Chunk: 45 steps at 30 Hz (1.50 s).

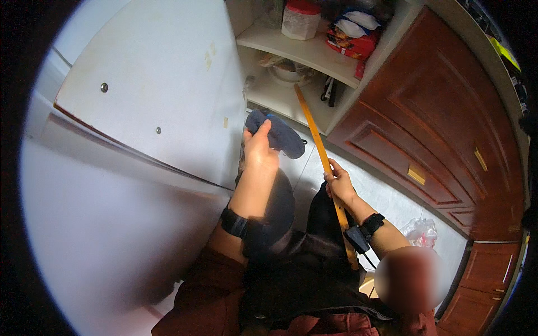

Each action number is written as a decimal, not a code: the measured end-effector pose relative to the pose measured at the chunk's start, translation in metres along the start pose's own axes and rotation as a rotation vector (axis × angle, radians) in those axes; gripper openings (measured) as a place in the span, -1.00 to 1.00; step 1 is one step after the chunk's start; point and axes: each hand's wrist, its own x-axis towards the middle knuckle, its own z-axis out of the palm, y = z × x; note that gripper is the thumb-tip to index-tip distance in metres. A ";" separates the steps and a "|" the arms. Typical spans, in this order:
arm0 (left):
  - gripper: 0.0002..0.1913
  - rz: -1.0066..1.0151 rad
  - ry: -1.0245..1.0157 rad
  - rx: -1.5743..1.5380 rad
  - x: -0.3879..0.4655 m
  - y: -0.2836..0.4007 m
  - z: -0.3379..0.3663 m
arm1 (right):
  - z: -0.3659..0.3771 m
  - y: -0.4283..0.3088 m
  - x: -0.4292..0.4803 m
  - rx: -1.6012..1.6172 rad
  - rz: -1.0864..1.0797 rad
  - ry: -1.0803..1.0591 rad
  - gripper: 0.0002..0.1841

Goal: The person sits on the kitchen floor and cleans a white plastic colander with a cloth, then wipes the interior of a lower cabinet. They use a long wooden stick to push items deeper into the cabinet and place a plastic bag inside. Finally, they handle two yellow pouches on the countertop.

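Observation:
My left hand [258, 149] grips a dark grey-blue fabric item [280, 136], rounded at its near end; whether it is a folded cloth or a slipper, I cannot tell. A long, thin wooden strip [315, 130] with small holes in it runs through my right hand [341, 181]. One end of the strip points up to the lower opening of a cabinet, and the other comes back beside my body. Just beyond the fabric item is the front edge of the cabinet's bottom board [290, 110]. Both wrists wear black straps.
On the cabinet shelf [290, 47] stand a red-lidded jar [300, 21] and a red package [353, 38]. Below are a bagged bowl [290, 71] and black-handled tools [329, 91]. An open white door [155, 75] stands left; brown cabinet doors [420, 117] line the right. A plastic bag [421, 232] lies on the tiled floor.

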 end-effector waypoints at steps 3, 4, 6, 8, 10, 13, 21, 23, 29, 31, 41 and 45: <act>-0.61 -0.033 0.019 0.020 -0.001 0.001 0.003 | 0.001 -0.001 0.005 0.060 -0.001 -0.039 -0.45; -0.61 -0.029 0.023 0.022 -0.002 0.001 0.003 | 0.002 -0.002 0.006 0.039 -0.008 -0.037 -0.45; -0.62 -0.019 0.018 0.020 -0.003 0.001 0.004 | 0.003 -0.005 0.007 0.083 0.010 -0.062 -0.45; -0.63 -0.011 0.011 0.024 -0.002 0.000 0.004 | 0.004 -0.007 0.008 0.046 0.009 -0.051 -0.46; -0.63 -0.007 0.000 0.018 -0.002 -0.001 0.003 | 0.005 -0.009 0.008 0.071 0.015 -0.065 -0.47; -0.62 -0.014 -0.016 0.009 0.000 -0.002 0.004 | 0.006 -0.010 0.006 0.153 0.024 -0.101 -0.49; -0.59 -0.032 0.004 -0.006 -0.006 0.000 0.006 | 0.010 -0.016 0.008 0.266 0.032 -0.134 -0.50; -0.60 -0.031 0.005 0.002 -0.007 0.001 0.005 | 0.011 -0.020 0.010 0.289 0.010 -0.151 -0.50; -0.64 -0.031 0.009 -0.003 0.004 -0.002 0.005 | 0.014 -0.028 0.009 0.269 0.050 -0.110 -0.54; -0.65 -0.026 -0.014 -0.004 0.007 -0.003 0.004 | 0.013 -0.027 0.008 0.264 0.053 -0.107 -0.56; -0.60 -0.034 -0.013 -0.005 -0.003 0.000 0.006 | 0.015 -0.033 0.012 0.275 0.033 -0.140 -0.55; -0.64 -0.007 -0.037 0.005 -0.007 -0.001 0.004 | 0.016 -0.037 0.013 0.259 0.023 -0.133 -0.51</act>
